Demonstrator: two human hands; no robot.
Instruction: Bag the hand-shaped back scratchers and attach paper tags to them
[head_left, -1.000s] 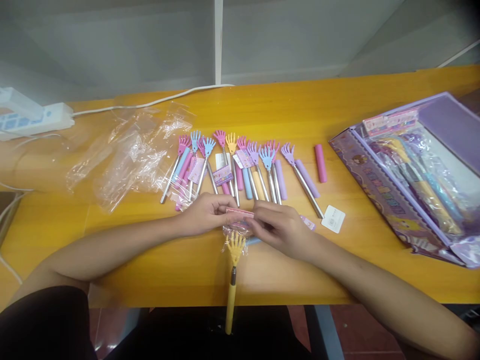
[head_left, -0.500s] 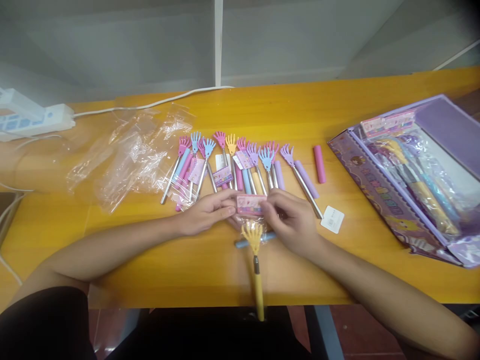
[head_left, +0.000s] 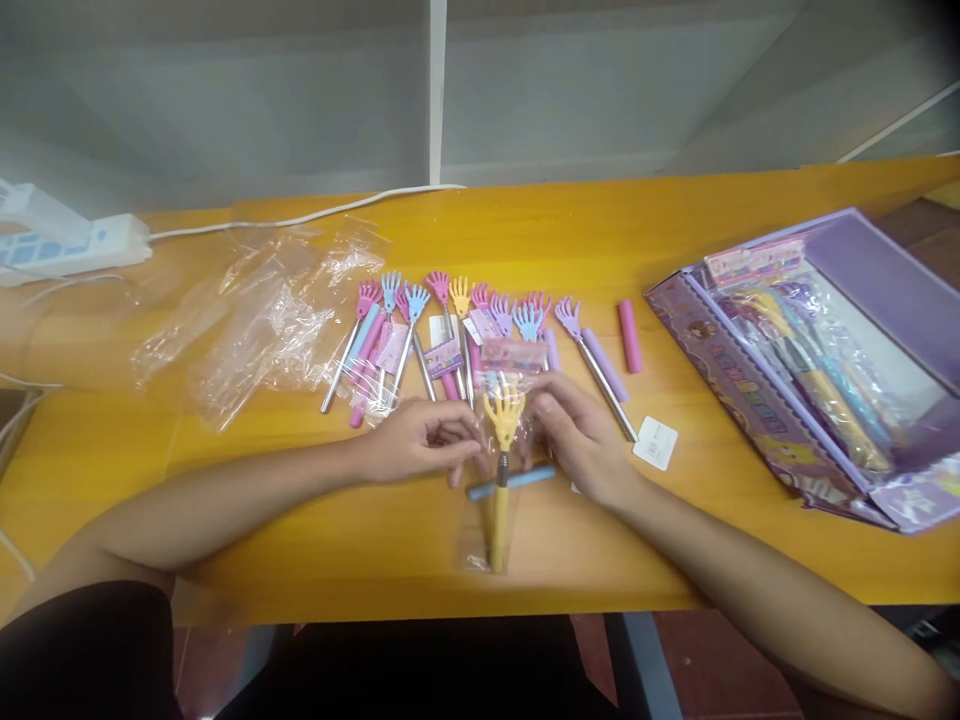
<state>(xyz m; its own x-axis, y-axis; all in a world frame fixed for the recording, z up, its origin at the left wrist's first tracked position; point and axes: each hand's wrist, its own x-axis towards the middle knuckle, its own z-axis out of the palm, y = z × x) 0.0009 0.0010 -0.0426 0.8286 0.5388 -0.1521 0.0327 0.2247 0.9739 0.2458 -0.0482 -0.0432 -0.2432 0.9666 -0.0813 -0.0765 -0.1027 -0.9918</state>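
Observation:
Between my hands is a yellow hand-shaped back scratcher (head_left: 504, 415) in a clear plastic bag, its handle pointing toward me. A pink header card (head_left: 514, 354) tops the bag. My left hand (head_left: 431, 440) has its fingers curled at the bag's left edge. At the right edge, my right hand (head_left: 581, 425) pinches the plastic near the scratcher's head. Motion blurs the fingertips. A blue tube (head_left: 532, 481) lies crosswise behind the bag. Just beyond my hands, several loose back scratchers, such as a purple one (head_left: 568, 318), lie in a row with coloured tubes and tags.
Crumpled clear bags (head_left: 262, 320) lie on the left of the table. A purple display box (head_left: 772, 410) with bagged scratchers stands at the right. A pink tube (head_left: 630, 336) and white tag (head_left: 655, 443) lie before it. A power strip (head_left: 112, 245) with cable sits far left.
The bagged scratcher has moved away from me, over the table, its header card now above the row of scratchers. My hands have shifted from the card to the bag's sides.

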